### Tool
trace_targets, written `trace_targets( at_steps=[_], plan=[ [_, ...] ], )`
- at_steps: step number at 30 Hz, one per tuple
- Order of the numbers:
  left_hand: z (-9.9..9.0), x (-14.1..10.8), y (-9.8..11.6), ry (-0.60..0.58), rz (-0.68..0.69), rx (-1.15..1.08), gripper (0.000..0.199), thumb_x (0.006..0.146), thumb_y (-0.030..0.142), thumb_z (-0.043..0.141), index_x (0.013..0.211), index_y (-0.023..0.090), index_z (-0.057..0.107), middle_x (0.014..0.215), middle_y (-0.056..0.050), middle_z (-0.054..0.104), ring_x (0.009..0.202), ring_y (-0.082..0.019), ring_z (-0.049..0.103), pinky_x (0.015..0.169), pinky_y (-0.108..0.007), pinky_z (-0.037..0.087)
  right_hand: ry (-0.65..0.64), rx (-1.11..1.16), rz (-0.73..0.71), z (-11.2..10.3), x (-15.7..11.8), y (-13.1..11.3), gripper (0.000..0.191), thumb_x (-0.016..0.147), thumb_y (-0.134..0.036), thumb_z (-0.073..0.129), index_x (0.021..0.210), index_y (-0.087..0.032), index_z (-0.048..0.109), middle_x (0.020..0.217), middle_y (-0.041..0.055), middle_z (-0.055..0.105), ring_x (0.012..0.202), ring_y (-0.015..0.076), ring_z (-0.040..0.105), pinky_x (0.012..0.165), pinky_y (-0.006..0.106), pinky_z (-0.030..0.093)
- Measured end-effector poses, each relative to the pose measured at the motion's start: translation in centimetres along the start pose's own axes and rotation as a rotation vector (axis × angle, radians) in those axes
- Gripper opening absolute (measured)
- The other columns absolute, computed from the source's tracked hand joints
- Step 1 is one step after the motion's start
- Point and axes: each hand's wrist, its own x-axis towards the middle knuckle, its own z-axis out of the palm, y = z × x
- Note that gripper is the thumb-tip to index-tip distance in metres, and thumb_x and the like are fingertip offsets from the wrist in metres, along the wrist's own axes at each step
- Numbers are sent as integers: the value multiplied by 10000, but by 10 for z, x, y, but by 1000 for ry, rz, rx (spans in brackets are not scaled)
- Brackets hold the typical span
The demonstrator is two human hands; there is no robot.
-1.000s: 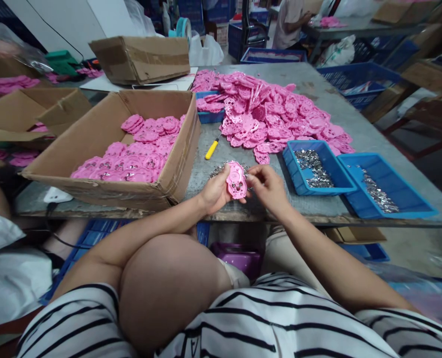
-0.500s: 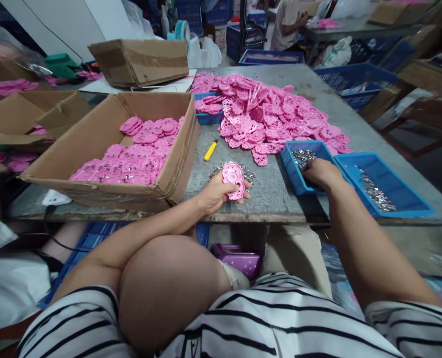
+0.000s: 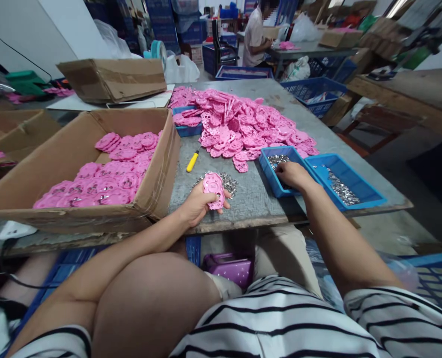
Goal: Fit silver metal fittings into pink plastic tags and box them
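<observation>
My left hand [image 3: 198,203] grips a pink plastic piece [image 3: 213,190] near the table's front edge, thumb on its lower part. Behind and beside it, small metal parts [image 3: 228,184] lie scattered on the table. My right hand [image 3: 292,175] reaches into the left blue tray [image 3: 276,185], where more metal parts [image 3: 278,159] lie; its fingertips are hidden among them. A second blue tray [image 3: 359,191] with shiny metal parts sits to its right. A large heap of pink pieces [image 3: 243,124] covers the table's middle.
A cardboard box [image 3: 157,189] with stacked pink pieces stands at the left. A yellow-handled tool [image 3: 192,162] lies beside it. Behind are a small blue tray [image 3: 188,131] and another cardboard box [image 3: 112,79]. A person [image 3: 254,37] sits at a far table.
The view has turned to the right, so the table and its contents appear further left. My left hand still holds the pink piece; my right hand remains in the left blue tray.
</observation>
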Motion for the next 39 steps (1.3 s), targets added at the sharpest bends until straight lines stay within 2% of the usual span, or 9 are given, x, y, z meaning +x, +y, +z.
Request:
trace_targets(
  at_steps=[6, 15, 19, 22, 27, 31, 34, 37, 39],
  plan=[
    [-1, -1, 1, 2, -4, -16, 440, 542, 100, 615, 945, 166, 449, 765, -28, 703, 572, -177, 669, 422, -231, 497, 145, 127, 38, 6, 5, 8, 162, 795, -254, 601, 896, -194, 712, 903, 86, 732, 823, 207, 657, 651, 266, 424],
    [0, -3, 3, 21, 16, -13, 410, 556, 101, 610, 936, 153, 465, 777, -43, 698, 574, -187, 669, 431, -248, 496, 232, 267, 46, 8, 2, 6, 50, 731, -204, 629, 719, -207, 678, 748, 55, 706, 763, 213, 648, 687, 295, 448],
    [-1, -3, 3, 27, 10, -13, 420, 558, 99, 609, 949, 153, 464, 782, -42, 696, 582, -188, 669, 432, -247, 494, 438, 461, 114, -3, -3, 16, 84, 758, -199, 571, 779, -193, 652, 837, 65, 716, 811, 209, 636, 746, 297, 454],
    [-1, -4, 3, 29, 7, -18, 436, 559, 102, 617, 964, 153, 464, 785, -42, 694, 594, -192, 673, 435, -246, 496, 597, 590, 317, -16, -2, 39, 129, 804, -221, 503, 834, -167, 617, 848, 83, 696, 772, 200, 620, 750, 314, 458],
    [1, -3, 3, 36, 5, -9, 423, 556, 100, 626, 948, 154, 477, 776, -38, 694, 588, -187, 669, 436, -245, 498, 417, 587, 473, -21, -4, 66, 101, 761, -169, 526, 671, -176, 572, 675, 54, 636, 654, 181, 577, 673, 301, 439],
    [2, -2, 1, 33, 3, 11, 395, 557, 99, 632, 921, 149, 487, 793, -49, 702, 589, -184, 668, 435, -244, 498, 419, 596, 471, -17, -11, 61, 144, 748, -172, 521, 610, -194, 551, 704, 63, 645, 696, 190, 579, 683, 301, 428],
    [0, -1, -1, 24, 3, 0, 397, 564, 97, 630, 931, 152, 490, 793, -48, 704, 589, -180, 669, 440, -240, 500, 529, 614, 411, -18, -16, 53, 94, 722, -208, 559, 629, -198, 550, 758, 63, 645, 756, 201, 577, 722, 312, 423],
    [-2, -1, -3, 27, 5, -21, 402, 578, 93, 628, 949, 155, 489, 782, -44, 703, 598, -186, 675, 448, -245, 506, 633, 838, 225, -17, -22, 30, 93, 662, -248, 614, 618, -198, 550, 670, 18, 586, 668, 164, 523, 681, 302, 412],
    [-3, 0, -4, 29, 4, -33, 380, 594, 100, 642, 938, 153, 491, 782, -48, 700, 601, -188, 677, 453, -250, 511, 527, 1100, 45, -11, -29, 4, 138, 622, -296, 657, 607, -196, 565, 594, -18, 541, 574, 127, 463, 613, 285, 399]
  ],
)
